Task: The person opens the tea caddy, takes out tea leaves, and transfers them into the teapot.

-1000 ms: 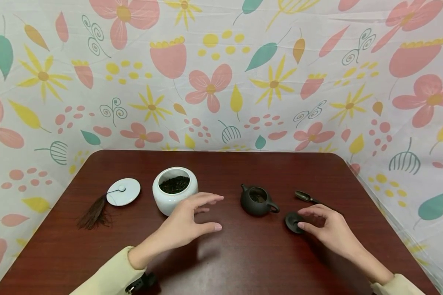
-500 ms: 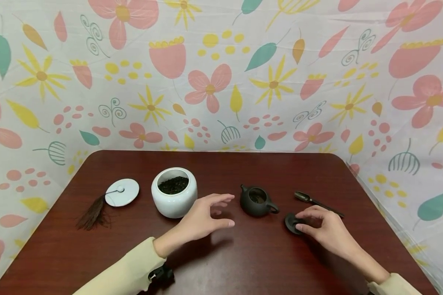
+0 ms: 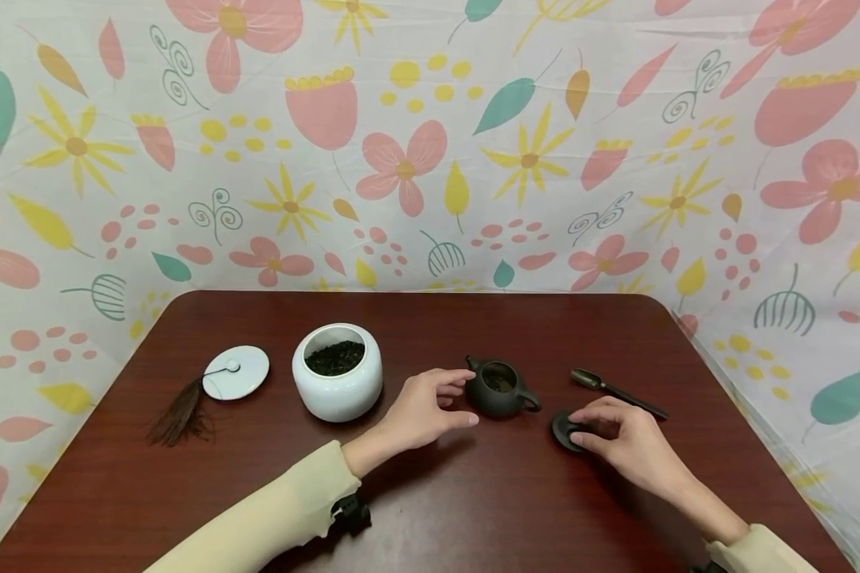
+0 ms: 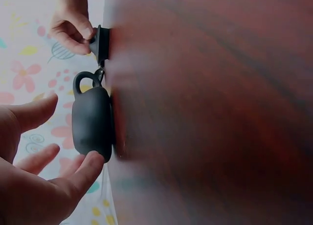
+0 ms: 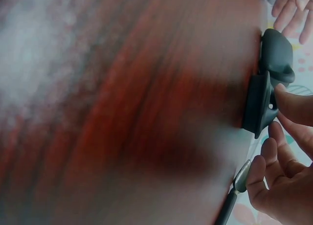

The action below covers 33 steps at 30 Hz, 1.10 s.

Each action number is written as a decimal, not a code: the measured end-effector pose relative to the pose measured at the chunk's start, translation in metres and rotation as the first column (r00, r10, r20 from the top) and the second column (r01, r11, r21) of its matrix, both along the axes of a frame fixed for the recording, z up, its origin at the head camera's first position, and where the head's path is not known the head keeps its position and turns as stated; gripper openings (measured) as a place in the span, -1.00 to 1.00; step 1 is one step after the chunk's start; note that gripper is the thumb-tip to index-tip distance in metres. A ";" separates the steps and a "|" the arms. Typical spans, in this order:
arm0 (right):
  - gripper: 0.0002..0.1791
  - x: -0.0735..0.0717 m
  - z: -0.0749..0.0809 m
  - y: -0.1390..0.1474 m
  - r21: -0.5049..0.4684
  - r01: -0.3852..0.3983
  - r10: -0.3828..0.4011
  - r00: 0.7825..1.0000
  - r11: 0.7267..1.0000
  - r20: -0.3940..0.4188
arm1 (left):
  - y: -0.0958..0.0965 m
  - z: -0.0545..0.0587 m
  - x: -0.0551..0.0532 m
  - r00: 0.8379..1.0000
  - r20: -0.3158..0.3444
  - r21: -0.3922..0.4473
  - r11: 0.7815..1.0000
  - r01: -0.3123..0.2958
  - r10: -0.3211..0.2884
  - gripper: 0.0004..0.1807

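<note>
A small dark teapot (image 3: 500,391) without its lid stands right of centre, its spout to the left and its handle to the right; something lies inside it. My left hand (image 3: 430,410) reaches up to its left side, thumb and fingers spread apart, fingertips right by the spout. In the left wrist view the teapot (image 4: 92,120) sits between the spread thumb and fingers. My right hand (image 3: 627,442) pinches the knob of the dark teapot lid (image 3: 566,432) between thumb and fingers. The right wrist view shows the lid (image 5: 257,105) upright, close over the table.
A white jar (image 3: 338,390) of dark tea leaves stands left of centre. Left of it lies its white lid (image 3: 236,374) with a brown tassel (image 3: 181,418). A tea scoop (image 3: 616,392) lies behind the right hand on the brown table (image 3: 473,509). A floral cloth (image 3: 416,103) hangs behind.
My left hand has moved right, from in front of the white jar to beside the teapot's spout. The right hand has stayed at the teapot lid, shifting only slightly.
</note>
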State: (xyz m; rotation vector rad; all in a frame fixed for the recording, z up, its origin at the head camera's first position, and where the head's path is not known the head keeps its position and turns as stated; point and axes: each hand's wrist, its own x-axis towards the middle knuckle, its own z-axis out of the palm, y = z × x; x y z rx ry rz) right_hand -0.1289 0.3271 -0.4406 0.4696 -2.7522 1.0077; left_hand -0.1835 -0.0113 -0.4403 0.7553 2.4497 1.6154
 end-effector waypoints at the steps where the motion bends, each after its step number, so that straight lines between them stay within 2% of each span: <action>1: -0.76 0.000 0.000 0.000 0.001 -0.001 0.001 1.000 1.000 -0.002 | 0.002 0.000 -0.001 1.000 -0.004 -0.005 1.000 -0.009 0.009 -0.35; 13: -0.76 -0.003 0.001 -0.003 0.050 0.027 -0.027 1.000 0.998 -0.011 | 0.017 0.000 -0.010 0.994 -0.065 -0.127 0.988 -0.091 0.083 -0.27; 23: -0.77 -0.004 -0.001 -0.004 0.055 0.031 -0.030 0.999 0.998 -0.012 | 0.024 -0.003 -0.019 0.991 -0.067 -0.141 0.982 -0.123 0.115 -0.26; 33: -0.79 -0.004 0.001 -0.004 0.055 0.024 -0.023 1.000 0.998 -0.016 | 0.028 -0.002 -0.024 0.990 -0.081 -0.175 0.976 -0.128 0.115 -0.30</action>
